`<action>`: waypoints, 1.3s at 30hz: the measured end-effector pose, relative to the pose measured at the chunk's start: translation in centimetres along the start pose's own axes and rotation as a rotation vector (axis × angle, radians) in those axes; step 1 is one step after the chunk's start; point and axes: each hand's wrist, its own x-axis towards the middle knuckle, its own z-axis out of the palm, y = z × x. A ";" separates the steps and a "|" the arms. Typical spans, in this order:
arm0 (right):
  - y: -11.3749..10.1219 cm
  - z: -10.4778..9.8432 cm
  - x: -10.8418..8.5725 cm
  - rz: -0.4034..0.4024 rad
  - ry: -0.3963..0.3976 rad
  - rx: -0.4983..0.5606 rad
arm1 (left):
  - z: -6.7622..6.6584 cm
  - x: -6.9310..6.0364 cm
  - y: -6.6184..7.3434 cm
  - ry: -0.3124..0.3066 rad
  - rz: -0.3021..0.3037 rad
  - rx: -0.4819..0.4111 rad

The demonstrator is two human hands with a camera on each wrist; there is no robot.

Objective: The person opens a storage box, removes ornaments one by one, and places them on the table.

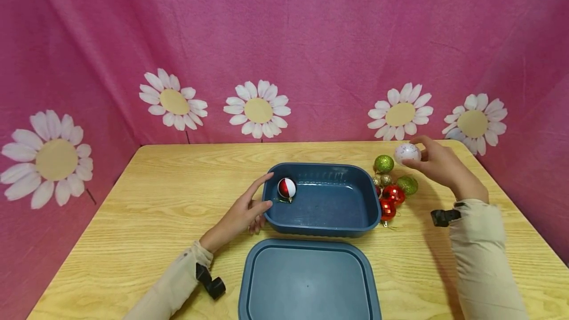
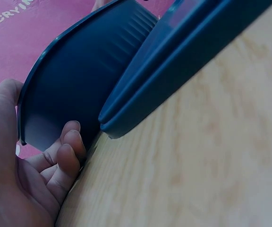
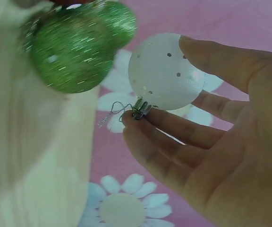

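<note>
My right hand (image 1: 440,162) pinches a white speckled Christmas bauble (image 1: 407,154) above the table's far right part. In the right wrist view the bauble (image 3: 166,71) sits between thumb and fingers, its silver cap and wire loop (image 3: 140,109) near the fingertips. My left hand (image 1: 242,216) rests against the left end of a dark blue rectangular box (image 1: 320,231), with fingertips at its rim. Other fingers (image 2: 67,163) lie loosely bent by its outer wall in the left wrist view. Inside the box, at its left, lies a red-and-white bauble (image 1: 286,188).
Right of the box lie green glitter baubles (image 1: 384,163), small gold baubles (image 1: 386,180) and red mirrored baubles (image 1: 387,209). The blue-grey lid (image 1: 308,280) lies flat in front of the box. A pink curtain (image 1: 311,53) with daisies stands behind the wooden table (image 1: 178,201).
</note>
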 end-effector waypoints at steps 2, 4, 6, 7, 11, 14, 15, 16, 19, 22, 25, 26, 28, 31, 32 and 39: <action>0.5 0.3 0.1 0.032 -0.034 -0.017 | 0.0 0.0 -0.1 0.000 0.002 -0.004; 1.0 0.6 0.3 0.054 -0.064 -0.035 | 0.0 0.0 -0.1 -0.001 0.002 -0.007; 1.4 1.0 0.5 0.062 -0.091 -0.048 | 0.0 0.0 0.0 -0.002 0.002 -0.010; 1.5 1.2 0.6 0.065 -0.102 -0.052 | 0.0 0.0 0.0 -0.002 0.003 -0.011; 1.6 2.0 0.9 0.039 -0.134 -0.036 | 0.0 0.0 0.0 0.000 0.007 -0.006; 1.4 2.2 1.0 0.021 -0.154 -0.029 | 0.0 0.1 -0.2 0.001 0.001 -0.004; 1.2 2.3 1.0 0.018 -0.160 -0.033 | 0.0 0.2 -0.4 0.001 -0.005 -0.004; 1.1 2.2 0.9 0.020 -0.164 -0.038 | -0.1 0.3 -0.7 0.000 -0.010 -0.004; 0.6 2.0 0.7 0.034 -0.169 -0.063 | -0.2 0.7 -1.9 0.002 -0.018 -0.007; 0.0 1.7 0.4 0.048 -0.172 -0.077 | -0.3 1.0 -2.9 0.005 -0.016 -0.004; -0.7 1.6 0.3 0.052 -0.173 -0.095 | -0.3 1.0 -3.2 0.011 -0.009 -0.001; -1.0 1.5 0.3 0.056 -0.174 -0.103 | -0.3 1.0 -3.2 0.012 -0.007 0.001; -1.5 1.5 0.2 0.063 -0.174 -0.126 | -0.3 1.0 -3.2 0.015 -0.003 0.004; -2.4 1.2 0.0 0.079 -0.174 -0.158 | -0.2 1.0 -3.1 0.016 0.000 0.003; -2.7 1.1 -0.1 0.077 -0.172 -0.169 | -0.2 1.0 -3.1 0.016 0.000 0.003; -6.9 1.1 -0.7 0.021 -0.115 -0.208 | -0.3 1.0 -3.1 0.011 0.006 -0.013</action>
